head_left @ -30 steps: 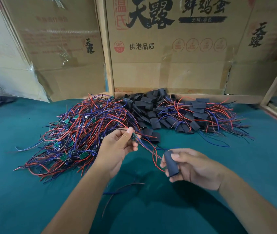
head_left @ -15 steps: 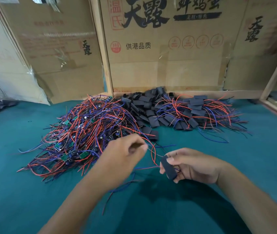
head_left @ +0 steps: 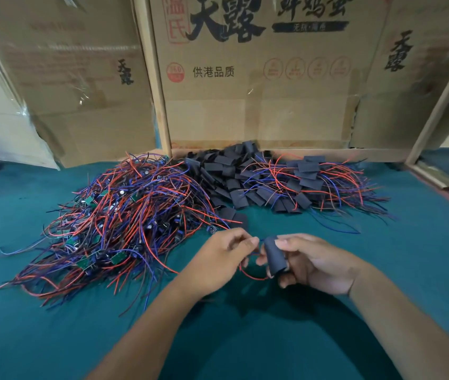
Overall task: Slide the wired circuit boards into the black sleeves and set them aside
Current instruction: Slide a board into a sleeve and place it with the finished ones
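Note:
My right hand (head_left: pixel 311 263) holds a black sleeve (head_left: pixel 275 256) between thumb and fingers, its mouth turned toward my left hand. My left hand (head_left: pixel 222 259) pinches the red and blue wires of a circuit board right at that mouth; the board itself is hidden by my fingers. A red wire loop (head_left: pixel 253 276) hangs below the two hands. A big tangle of wired green boards (head_left: pixel 119 215) lies at the left. Behind the hands is a heap of black sleeves (head_left: pixel 226 174), and to its right a pile of sleeved boards (head_left: pixel 308 182).
Everything lies on a green felt table (head_left: pixel 409 256). Cardboard boxes (head_left: pixel 259 78) stand along the back edge, with a wooden frame (head_left: pixel 442 100) at the right. Plastic-wrapped cardboard (head_left: pixel 4 119) leans at the far left.
My left hand has moved right and come up against the sleeve's mouth with the wires. The right hand tipped the sleeve more upright. The small board seen a second ago is now hidden.

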The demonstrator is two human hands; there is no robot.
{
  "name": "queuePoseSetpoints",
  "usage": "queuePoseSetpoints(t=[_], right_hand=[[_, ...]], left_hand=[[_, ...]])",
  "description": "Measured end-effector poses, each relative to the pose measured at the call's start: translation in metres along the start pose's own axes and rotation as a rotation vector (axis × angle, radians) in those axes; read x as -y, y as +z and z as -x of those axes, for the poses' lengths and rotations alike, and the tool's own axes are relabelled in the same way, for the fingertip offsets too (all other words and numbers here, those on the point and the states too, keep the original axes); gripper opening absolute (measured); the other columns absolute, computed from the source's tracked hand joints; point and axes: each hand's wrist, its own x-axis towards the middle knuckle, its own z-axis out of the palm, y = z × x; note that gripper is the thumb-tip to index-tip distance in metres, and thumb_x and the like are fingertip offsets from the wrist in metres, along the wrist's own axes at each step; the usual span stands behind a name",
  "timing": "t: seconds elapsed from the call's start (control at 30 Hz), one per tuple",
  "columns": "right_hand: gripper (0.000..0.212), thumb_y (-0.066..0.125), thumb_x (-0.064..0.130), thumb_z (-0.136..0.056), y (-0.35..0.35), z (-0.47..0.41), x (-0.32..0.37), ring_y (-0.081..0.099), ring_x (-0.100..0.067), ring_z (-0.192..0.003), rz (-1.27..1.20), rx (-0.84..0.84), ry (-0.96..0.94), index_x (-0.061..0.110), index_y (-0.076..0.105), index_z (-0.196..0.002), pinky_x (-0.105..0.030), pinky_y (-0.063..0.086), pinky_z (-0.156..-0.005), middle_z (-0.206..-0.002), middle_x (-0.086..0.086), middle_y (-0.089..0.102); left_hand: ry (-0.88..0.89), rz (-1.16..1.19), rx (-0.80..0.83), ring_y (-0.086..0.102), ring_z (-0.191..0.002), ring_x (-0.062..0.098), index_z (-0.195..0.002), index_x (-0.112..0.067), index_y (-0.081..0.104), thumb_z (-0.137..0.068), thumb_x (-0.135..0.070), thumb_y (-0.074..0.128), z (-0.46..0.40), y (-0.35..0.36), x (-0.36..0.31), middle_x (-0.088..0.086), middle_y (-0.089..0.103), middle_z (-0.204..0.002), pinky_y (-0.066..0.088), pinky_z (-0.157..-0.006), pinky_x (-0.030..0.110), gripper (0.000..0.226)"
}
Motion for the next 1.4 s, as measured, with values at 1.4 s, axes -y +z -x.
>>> queuePoseSetpoints(t=[1.4], right_hand=[[0.032, 0.062, 0.009, -0.081, 0.008, -0.010, -0.005, 0.066, -0.014, -0.080, -0.150, -0.299, -0.455, 0.010, 0.056, -0.113, -0.020, 0.046, -0.058, -0.111, -0.017, 0.049]], left_hand=[[-0.078, 0.358, -0.162, 0.018, -0.044, 0.009, -0.082, -0.008, 0.060, -0.104, -0.022, 0.051, 0.005, -0.009, 0.000, 0.000, 0.030, -0.059, 0.014, -0.042, 0.022, 0.027]])
